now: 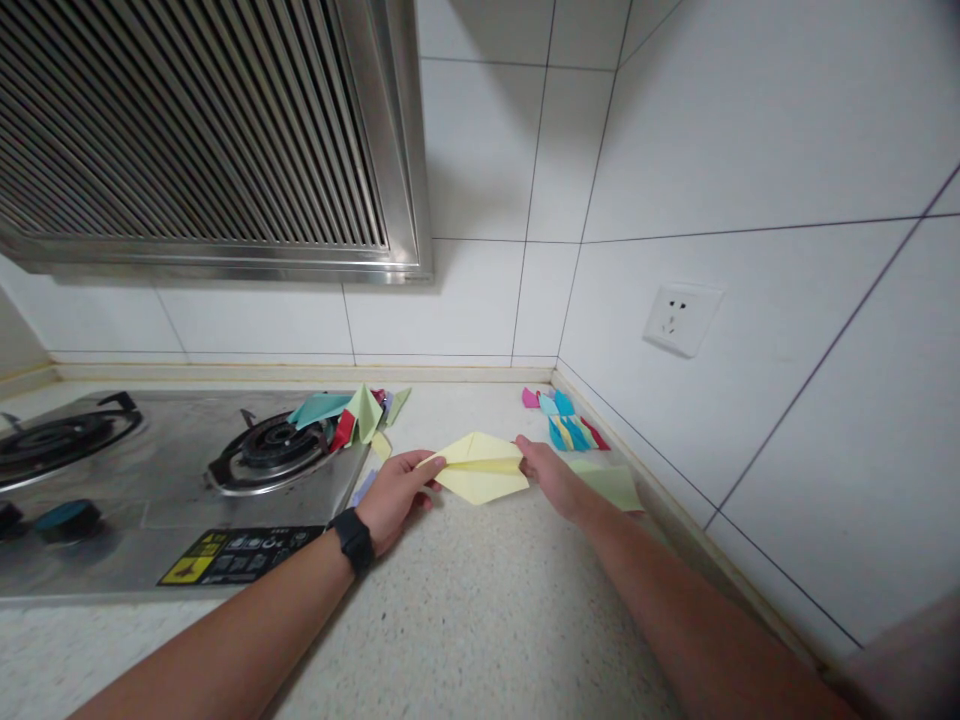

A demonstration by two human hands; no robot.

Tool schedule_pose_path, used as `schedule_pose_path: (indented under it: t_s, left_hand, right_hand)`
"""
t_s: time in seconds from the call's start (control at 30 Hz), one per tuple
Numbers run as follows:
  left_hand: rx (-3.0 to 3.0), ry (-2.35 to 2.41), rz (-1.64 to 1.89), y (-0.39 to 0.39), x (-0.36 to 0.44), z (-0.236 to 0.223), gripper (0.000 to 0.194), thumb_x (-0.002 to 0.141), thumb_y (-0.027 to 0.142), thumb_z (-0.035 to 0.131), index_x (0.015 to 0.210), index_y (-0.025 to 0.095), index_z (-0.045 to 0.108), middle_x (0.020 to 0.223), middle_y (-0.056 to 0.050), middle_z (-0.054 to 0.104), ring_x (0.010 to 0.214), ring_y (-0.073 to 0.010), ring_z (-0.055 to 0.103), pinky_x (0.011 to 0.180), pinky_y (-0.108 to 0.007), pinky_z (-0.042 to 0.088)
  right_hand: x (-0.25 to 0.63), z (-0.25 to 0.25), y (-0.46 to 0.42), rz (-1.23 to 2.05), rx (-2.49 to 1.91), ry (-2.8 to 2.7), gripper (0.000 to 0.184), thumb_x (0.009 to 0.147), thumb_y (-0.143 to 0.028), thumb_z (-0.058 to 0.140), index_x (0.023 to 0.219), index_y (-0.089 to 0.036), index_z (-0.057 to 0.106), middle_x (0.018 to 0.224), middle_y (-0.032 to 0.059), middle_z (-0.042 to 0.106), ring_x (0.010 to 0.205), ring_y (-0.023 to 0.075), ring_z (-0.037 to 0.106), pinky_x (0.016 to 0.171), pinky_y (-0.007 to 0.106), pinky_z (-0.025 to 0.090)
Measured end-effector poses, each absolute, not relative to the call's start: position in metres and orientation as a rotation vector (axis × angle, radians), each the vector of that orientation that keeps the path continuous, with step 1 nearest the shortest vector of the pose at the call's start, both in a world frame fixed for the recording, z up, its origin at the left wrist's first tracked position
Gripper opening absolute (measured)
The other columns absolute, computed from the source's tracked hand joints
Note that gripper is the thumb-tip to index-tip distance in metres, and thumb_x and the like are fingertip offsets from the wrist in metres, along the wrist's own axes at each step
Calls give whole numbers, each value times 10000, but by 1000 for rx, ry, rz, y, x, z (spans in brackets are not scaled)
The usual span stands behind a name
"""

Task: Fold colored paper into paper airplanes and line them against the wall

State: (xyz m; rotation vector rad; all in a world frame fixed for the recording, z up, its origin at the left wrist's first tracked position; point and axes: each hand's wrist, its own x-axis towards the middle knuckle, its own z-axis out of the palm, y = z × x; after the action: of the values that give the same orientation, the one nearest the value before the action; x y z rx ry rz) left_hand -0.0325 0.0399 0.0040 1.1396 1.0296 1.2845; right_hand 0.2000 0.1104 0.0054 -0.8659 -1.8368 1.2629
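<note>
A yellow folded paper plane (480, 482) is held between my two hands over the speckled countertop (480, 610). My left hand (396, 490), with a black watch on its wrist, pinches the plane's left end. At the opposite end, the fingers of my right hand (551, 475) grip the paper's edge. A crease runs lengthwise through the paper, with its wings spread to either side. Right of my right hand lies a pale green paper sheet (607, 484). Beyond it, several small colored folded papers (568, 432) rest near the wall.
Left is a gas stove (172, 510) with black burners. Several folded paper pieces (364, 412) are heaped at its right burner. A steel range hood (409, 150) hangs above. On the right tiled wall is a socket (682, 320).
</note>
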Motion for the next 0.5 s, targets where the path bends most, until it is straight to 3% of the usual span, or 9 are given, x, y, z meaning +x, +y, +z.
schedule_pose_path:
  t_s: [0.13,0.27,0.37,0.5]
  left_hand:
    - [1142,1036,1280,41,-33,2,343,745,434,701,834,103,684,705,-31,569,579,-77,488,439,-160,351]
    - [1158,1039,1266,41,-33,2,344,742,445,700,817,109,686,687,-24,558,573,-79,480,443,-161,352]
    - [1178,1048,1266,41,-33,2,341,746,449,693,811,115,680,692,-20,548,579,-83,478,447,-163,359]
    - [1235,1031,1239,41,-33,3,324,772,442,672,822,122,671,724,-26,552,589,-84,475,457,-164,361]
  right_hand:
    - [202,5,109,987,-948,-2011,562,928,-565,323,706,-149,629,671,34,617,682,170,539,661,286,398]
    - [203,6,108,965,-952,-1996,566,932,-559,317,667,-153,609,654,36,605,685,172,539,655,284,385]
    - [202,7,108,1140,-917,-1913,573,917,-584,329,730,-140,638,677,44,621,678,168,544,638,274,396]
    - [197,6,106,1619,-756,-1780,602,904,-611,294,916,-130,655,723,53,646,604,152,545,551,257,405]
